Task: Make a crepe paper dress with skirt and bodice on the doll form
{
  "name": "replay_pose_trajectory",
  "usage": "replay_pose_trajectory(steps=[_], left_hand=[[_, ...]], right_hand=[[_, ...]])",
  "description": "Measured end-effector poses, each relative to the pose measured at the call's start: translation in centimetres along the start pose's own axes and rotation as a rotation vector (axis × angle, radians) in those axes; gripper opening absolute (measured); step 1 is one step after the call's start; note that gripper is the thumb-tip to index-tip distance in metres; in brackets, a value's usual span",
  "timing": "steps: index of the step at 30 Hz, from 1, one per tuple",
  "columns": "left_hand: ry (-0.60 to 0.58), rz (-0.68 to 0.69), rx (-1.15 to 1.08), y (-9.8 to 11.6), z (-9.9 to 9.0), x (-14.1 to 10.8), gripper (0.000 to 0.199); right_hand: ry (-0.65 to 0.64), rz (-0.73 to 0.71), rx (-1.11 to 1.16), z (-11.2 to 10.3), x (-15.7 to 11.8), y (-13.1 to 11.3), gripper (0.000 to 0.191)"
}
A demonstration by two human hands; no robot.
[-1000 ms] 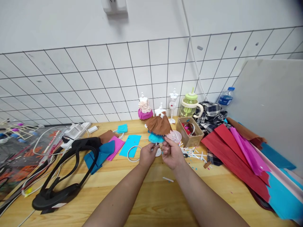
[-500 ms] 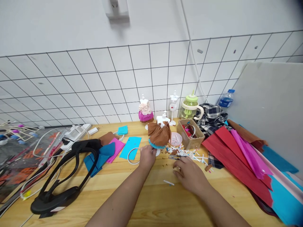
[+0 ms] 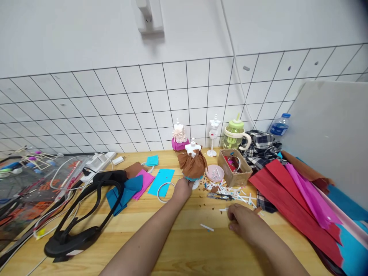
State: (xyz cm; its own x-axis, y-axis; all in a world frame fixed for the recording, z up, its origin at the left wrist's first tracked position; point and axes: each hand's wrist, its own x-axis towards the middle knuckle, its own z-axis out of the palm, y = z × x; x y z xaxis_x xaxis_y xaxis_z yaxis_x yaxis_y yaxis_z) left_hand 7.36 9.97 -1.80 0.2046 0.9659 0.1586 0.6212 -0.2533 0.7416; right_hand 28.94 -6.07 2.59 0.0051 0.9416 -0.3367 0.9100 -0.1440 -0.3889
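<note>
A small white mannequin wears a brown paper dress [image 3: 192, 165] with a blue frill under it, at the middle of the table. My left hand [image 3: 183, 189] is closed on the mannequin's stand, just below the skirt. To the right, my right hand [image 3: 243, 222] hovers low over the wood with curled fingers; what they hold, if anything, is hidden. Black-handled snips [image 3: 220, 196] lie beyond it, among white paper strips and brown scraps. Behind stand a mannequin in a cream and magenta dress [image 3: 179, 138] and a bare white mannequin [image 3: 213, 134].
A cardboard box [image 3: 235, 172], a pink dish [image 3: 215, 173] and a green-lidded jug [image 3: 234, 134] stand right of centre. Red paper [image 3: 290, 199] and other sheets cover the right side. Blue paper [image 3: 161, 183], a white ring [image 3: 161, 197] and a black headset strap [image 3: 83, 226] lie left.
My right hand has moved right and toward me, away from the snips, which now show more fully. The dressed mannequin has turned slightly and stands more upright. The camera view has shifted.
</note>
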Motion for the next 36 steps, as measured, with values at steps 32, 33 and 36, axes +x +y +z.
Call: replay_pose_trajectory(steps=[32,33,36], left_hand=[[0.276,-0.188,0.924,-7.7,-20.6,-6.2,0.042],[0.296,-0.1,0.941,-7.6,-20.4,-6.2,0.043],[0.201,0.195,0.998,-7.7,-19.2,-6.3,0.053]], right_hand=[[0.345,-0.212,-0.125,2.1,3.5,0.2,0.038],[0.352,-0.203,-0.135,2.1,3.5,0.1,0.039],[0.369,-0.15,-0.154,2.1,3.4,0.0,0.037]])
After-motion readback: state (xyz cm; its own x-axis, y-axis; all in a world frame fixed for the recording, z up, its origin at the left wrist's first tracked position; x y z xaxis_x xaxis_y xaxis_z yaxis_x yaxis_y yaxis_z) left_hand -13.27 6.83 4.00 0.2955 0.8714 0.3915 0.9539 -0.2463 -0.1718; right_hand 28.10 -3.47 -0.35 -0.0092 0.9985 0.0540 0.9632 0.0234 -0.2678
